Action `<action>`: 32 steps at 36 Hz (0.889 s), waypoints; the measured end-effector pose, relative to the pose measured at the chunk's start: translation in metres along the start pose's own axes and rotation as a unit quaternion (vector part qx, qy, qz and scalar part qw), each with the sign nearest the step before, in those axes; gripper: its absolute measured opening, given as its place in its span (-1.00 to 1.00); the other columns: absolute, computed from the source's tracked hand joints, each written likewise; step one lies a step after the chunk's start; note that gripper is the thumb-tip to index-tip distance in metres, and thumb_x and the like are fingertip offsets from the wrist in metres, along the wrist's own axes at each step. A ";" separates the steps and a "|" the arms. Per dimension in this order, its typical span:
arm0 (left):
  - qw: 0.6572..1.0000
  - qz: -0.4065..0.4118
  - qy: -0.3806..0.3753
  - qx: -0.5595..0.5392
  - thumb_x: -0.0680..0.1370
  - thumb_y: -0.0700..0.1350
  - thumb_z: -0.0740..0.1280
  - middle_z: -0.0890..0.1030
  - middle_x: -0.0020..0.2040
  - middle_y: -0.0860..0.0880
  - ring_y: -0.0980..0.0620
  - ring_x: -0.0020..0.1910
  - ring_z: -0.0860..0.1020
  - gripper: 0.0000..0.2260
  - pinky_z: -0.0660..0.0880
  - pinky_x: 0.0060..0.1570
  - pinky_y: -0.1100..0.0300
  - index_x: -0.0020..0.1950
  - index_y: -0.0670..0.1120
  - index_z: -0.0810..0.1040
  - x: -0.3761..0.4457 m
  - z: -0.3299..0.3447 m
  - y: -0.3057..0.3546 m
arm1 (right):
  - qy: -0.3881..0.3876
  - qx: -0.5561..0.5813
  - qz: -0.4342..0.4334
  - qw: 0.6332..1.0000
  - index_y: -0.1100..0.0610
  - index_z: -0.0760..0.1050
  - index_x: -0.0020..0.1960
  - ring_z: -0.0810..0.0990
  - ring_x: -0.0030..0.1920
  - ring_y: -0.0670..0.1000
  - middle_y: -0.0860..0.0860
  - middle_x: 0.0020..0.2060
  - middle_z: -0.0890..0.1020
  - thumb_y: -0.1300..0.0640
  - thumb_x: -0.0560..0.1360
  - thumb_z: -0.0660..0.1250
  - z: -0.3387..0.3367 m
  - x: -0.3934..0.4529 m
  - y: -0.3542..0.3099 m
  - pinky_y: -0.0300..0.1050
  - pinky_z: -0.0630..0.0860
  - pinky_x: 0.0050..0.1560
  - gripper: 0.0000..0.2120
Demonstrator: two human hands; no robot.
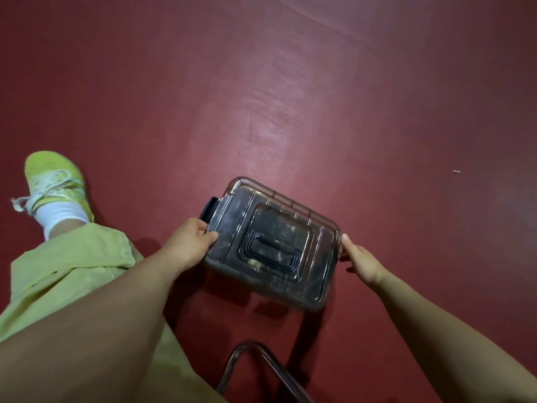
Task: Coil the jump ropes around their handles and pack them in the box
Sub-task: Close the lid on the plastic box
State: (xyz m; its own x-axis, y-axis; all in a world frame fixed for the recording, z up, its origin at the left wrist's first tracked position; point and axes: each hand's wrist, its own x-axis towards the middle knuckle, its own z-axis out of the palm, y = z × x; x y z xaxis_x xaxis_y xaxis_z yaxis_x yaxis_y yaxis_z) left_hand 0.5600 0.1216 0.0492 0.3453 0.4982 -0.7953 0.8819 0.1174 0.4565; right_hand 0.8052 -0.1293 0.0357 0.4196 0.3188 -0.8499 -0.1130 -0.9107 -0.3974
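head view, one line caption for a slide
Both hands, left and right, hold the lidded box above the red floor.

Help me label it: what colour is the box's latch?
Black; the latch sits at the left end of the box, seen in the head view.
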 end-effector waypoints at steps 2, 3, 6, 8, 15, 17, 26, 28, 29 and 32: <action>1.000 0.005 -0.020 -0.016 0.56 -0.14 0.30 0.53 -0.39 -0.04 0.01 -0.43 0.41 -0.84 0.30 -0.32 0.17 -0.22 -0.11 0.45 0.002 -0.003 0.000 | -0.010 0.041 0.030 0.999 0.10 0.58 0.10 0.55 0.05 0.03 0.03 0.04 0.63 -0.42 0.49 -0.07 0.004 0.000 0.011 0.02 0.45 0.07 -0.29; 0.999 0.008 -0.030 -0.020 0.56 -0.15 0.30 0.54 -0.40 -0.05 0.01 -0.47 0.39 -0.83 0.30 -0.36 0.18 -0.24 -0.11 0.44 0.001 -0.004 0.000 | -0.010 0.074 0.034 0.997 0.04 0.59 0.11 0.56 0.05 0.04 0.02 0.06 0.63 -0.37 0.55 -0.10 0.006 -0.001 0.016 0.06 0.46 0.12 -0.35; 0.999 0.004 -0.037 -0.032 0.59 -0.17 0.26 0.54 -0.45 -0.01 0.03 -0.55 0.36 -0.79 0.24 -0.51 0.25 -0.25 -0.11 0.43 0.001 -0.007 0.001 | 0.021 0.164 0.045 0.985 0.05 0.61 0.08 0.59 0.03 0.10 0.08 0.02 0.67 -0.37 0.52 -0.09 0.012 -0.005 0.024 0.14 0.44 0.20 -0.33; 1.000 -0.005 -0.017 -0.024 0.60 -0.18 0.25 0.53 -0.41 -0.04 0.03 -0.52 0.39 -0.81 0.27 -0.49 0.22 -0.22 -0.11 0.42 0.001 -0.011 0.001 | 0.047 0.219 0.056 0.973 0.17 0.57 0.07 0.59 -0.01 0.12 0.10 -0.03 0.66 -0.42 0.44 -0.05 0.015 -0.006 0.028 0.09 0.46 0.13 -0.26; 0.997 -0.038 0.060 0.029 0.56 -0.14 0.32 0.52 -0.25 -0.11 -0.09 -0.19 0.50 -0.87 0.33 -0.18 0.11 -0.02 -0.21 0.48 0.013 -0.028 -0.023 | 0.057 0.269 0.059 0.960 0.00 0.43 -0.24 0.30 -0.36 -0.04 -0.03 -0.38 0.33 -0.18 0.63 0.06 0.045 -0.014 0.029 -0.14 0.31 -0.25 -0.61; 0.996 -0.041 0.073 0.030 0.56 -0.14 0.32 0.55 -0.16 -0.17 -0.15 -0.10 0.55 -0.86 0.36 -0.13 0.10 0.02 -0.20 0.48 0.013 -0.029 -0.023 | 0.081 0.286 0.057 0.953 0.03 0.44 -0.21 0.37 -0.34 -0.02 0.01 -0.37 0.39 -0.12 0.60 0.19 0.053 -0.013 0.032 -0.10 0.44 -0.20 -0.70; 0.997 -0.056 0.039 0.035 0.57 -0.15 0.31 0.53 -0.10 -0.15 -0.11 -0.09 0.50 -0.84 0.33 -0.11 0.13 0.08 -0.17 0.38 0.010 -0.023 -0.023 | 0.160 0.297 0.039 0.940 0.19 0.50 -0.05 0.58 -0.21 0.03 0.10 -0.20 0.59 0.26 0.55 0.33 0.065 -0.006 0.042 -0.06 0.58 -0.10 -0.98; 0.998 -0.045 0.026 0.031 0.57 -0.17 0.31 0.51 -0.15 -0.12 -0.09 -0.14 0.49 -0.86 0.32 -0.14 0.13 0.05 -0.15 0.36 0.009 -0.018 -0.022 | 0.140 0.313 0.043 0.938 0.26 0.52 0.08 0.62 -0.13 0.07 0.16 -0.10 0.64 0.26 0.58 0.28 0.062 -0.007 0.048 -0.01 0.60 0.00 -0.89; 0.998 -0.040 0.022 0.033 0.57 -0.17 0.31 0.50 -0.16 -0.10 -0.08 -0.15 0.49 -0.86 0.31 -0.15 0.13 0.03 -0.14 0.36 0.008 -0.016 -0.021 | 0.130 0.322 0.044 0.937 0.29 0.53 0.14 0.63 -0.05 0.12 0.19 -0.03 0.65 0.26 0.59 0.25 0.061 -0.006 0.052 0.06 0.58 0.08 -0.83; 0.999 -0.027 0.012 0.042 0.57 -0.17 0.31 0.50 -0.20 -0.06 -0.06 -0.17 0.48 -0.88 0.30 -0.16 0.14 0.01 -0.15 0.38 0.007 -0.010 -0.020 | 0.119 0.351 0.064 0.926 0.28 0.53 0.23 0.62 0.09 0.19 0.24 0.09 0.65 0.25 0.61 0.21 0.061 -0.003 0.060 0.14 0.51 0.22 -0.75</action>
State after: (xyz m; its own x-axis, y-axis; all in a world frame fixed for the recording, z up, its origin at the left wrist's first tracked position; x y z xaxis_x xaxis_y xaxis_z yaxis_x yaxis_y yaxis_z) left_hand 0.5416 0.1315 0.0388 0.2886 0.5140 -0.8078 0.9233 0.0738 0.3768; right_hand 0.7427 -0.1683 -0.0068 0.5397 0.0766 -0.8383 -0.6990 -0.5143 -0.4970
